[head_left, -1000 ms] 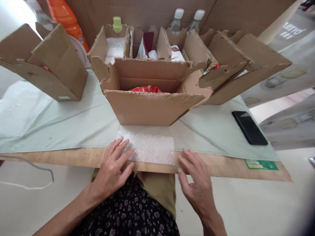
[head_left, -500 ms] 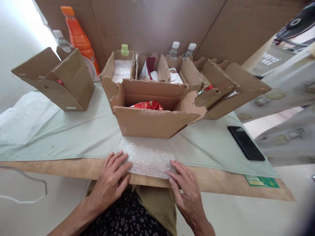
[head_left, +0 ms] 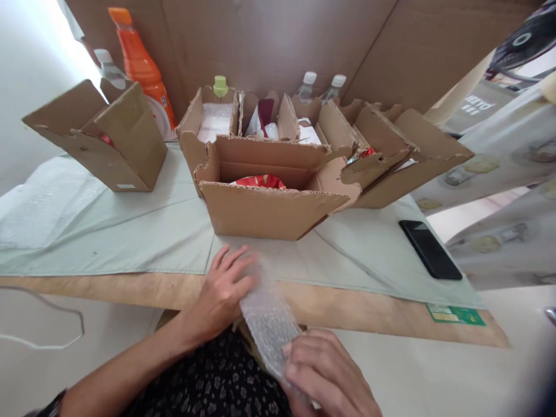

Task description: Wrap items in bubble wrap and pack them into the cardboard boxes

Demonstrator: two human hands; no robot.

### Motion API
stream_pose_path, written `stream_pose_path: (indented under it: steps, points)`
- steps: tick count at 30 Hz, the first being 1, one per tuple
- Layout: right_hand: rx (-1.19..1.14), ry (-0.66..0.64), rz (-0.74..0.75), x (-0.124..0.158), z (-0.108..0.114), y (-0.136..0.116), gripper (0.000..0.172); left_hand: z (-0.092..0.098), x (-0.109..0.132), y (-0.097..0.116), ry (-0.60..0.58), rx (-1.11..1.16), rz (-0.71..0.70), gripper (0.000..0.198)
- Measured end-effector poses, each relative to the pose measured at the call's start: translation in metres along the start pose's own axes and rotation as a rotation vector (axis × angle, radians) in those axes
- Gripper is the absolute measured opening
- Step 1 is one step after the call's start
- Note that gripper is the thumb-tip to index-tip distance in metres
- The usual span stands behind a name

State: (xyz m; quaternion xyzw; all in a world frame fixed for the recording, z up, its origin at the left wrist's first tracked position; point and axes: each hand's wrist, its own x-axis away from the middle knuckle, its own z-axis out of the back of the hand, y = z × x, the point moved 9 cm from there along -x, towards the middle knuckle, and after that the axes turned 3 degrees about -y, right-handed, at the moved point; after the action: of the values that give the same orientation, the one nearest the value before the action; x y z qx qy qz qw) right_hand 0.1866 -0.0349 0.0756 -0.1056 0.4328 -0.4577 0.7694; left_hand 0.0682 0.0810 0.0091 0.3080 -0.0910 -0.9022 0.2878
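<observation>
A folded strip of bubble wrap [head_left: 271, 324] slants from the table's front edge down over my lap, its far end smeared by motion. My left hand [head_left: 228, 289] holds the upper left part of the strip, its fingertips at the wrap's edge and its thumb side partly hidden. Lower right, my right hand [head_left: 325, 373] is closed around the near end, its fingers curled over the wrap. Just beyond my hands stands an open cardboard box [head_left: 260, 211] with a red packet [head_left: 263, 182] inside.
Behind it, several open cardboard boxes [head_left: 339, 130] stand in a row. Another box [head_left: 134, 153] stands left, near an orange bottle [head_left: 141, 63] and more bubble wrap [head_left: 47, 202]. A black phone [head_left: 430, 249] and a green card [head_left: 456, 314] lie to the right.
The bubble wrap, flat at the table's edge before, is now lifted and tilted. My right hand has pulled its end down toward my lap; my left hand has moved right and slightly forward.
</observation>
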Motion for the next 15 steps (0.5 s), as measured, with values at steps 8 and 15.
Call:
stream_pose_path:
  steps: [8, 15]
  points:
    - [0.113, -0.125, -0.045, 0.000, -0.040, 0.011, 0.031, -0.014, 0.007, -0.009, -0.340, 0.099, 0.091, 0.070]
    - [0.110, -0.091, -0.161, 0.006, -0.044, 0.048, 0.023, 0.000, 0.043, 0.024, -0.286, 0.553, 0.214, 0.061]
